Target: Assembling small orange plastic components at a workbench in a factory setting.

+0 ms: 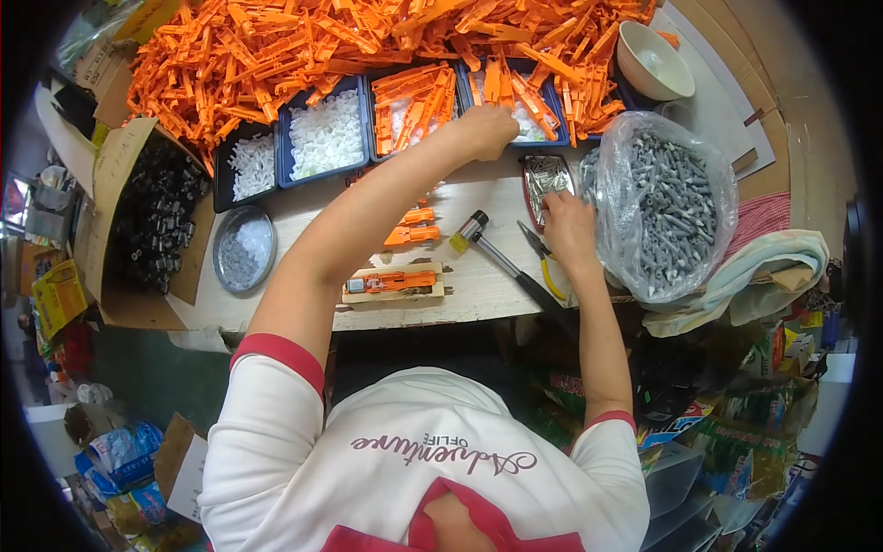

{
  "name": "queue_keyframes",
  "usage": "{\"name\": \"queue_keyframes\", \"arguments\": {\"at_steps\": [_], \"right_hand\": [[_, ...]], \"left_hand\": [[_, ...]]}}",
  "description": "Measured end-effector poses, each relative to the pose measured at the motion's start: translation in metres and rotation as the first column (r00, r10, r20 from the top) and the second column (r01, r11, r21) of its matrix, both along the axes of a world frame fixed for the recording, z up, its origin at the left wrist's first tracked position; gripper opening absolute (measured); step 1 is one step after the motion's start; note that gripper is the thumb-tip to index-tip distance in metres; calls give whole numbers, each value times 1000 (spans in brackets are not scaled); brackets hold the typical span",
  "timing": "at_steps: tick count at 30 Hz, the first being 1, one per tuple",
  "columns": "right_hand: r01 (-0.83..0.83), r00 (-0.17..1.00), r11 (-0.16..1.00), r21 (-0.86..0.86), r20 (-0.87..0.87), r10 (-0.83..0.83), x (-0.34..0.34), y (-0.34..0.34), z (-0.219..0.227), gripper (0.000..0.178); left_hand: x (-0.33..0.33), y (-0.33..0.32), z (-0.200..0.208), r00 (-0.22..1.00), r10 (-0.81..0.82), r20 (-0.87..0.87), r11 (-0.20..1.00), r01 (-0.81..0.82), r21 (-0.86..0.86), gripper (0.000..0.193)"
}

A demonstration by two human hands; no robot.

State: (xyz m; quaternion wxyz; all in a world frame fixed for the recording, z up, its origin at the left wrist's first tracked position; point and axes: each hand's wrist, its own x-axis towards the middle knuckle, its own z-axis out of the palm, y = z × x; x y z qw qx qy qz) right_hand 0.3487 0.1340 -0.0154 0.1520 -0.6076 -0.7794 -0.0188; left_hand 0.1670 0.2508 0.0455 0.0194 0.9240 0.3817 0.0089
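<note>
My left hand [490, 132] reaches forward with curled fingers over the front edge of a blue bin [563, 140] that contains small white parts and orange plastic pieces. What its fingers hold, if anything, is hidden. My right hand [567, 224] dips its bunched fingertips into a small tray of thin metal pins [544, 173]; any pin between them is too small to make out. Nearer me, an orange plastic piece with parts set in it [397, 282] lies in a pale wooden block [435, 291]. Further orange pieces [414, 234] lie just beyond it.
A hammer [497, 250] and yellow-handled pliers [549, 267] lie right of the block. A bag of grey parts [671, 212] stands right, a white bowl [655, 61] behind. Left are a metal dish [244, 247] and a carton of black parts [152, 221]. Orange pieces [267, 64] heap up at the back.
</note>
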Motion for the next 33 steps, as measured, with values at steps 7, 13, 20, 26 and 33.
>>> {"name": "queue_keyframes", "arguments": {"at_steps": [7, 13, 20, 26, 33], "right_hand": [[18, 999, 1000, -16, -35, -18, -6, -3, 5, 9], [26, 999, 999, -28, -35, -27, -4, -4, 6, 8], [40, 998, 999, -27, 44, -39, -9, 2, 5, 11], [64, 998, 998, -21, -12, -64, -8, -2, 6, 13], [-51, 857, 999, -6, -514, 40, -16, -9, 29, 10]], "left_hand": [[5, 7, -2, 984, -28, -175, 998, 19, -55, 20], [6, 11, -6, 999, 37, 7, 993, -36, -114, 22], [-12, 25, -10, 949, 55, 311, 957, 38, -286, 18], [-25, 4, -1, 613, 544, 573, 742, -34, -669, 12], [-63, -97, -1, -39, 735, 677, 611, 470, -636, 7]]}}
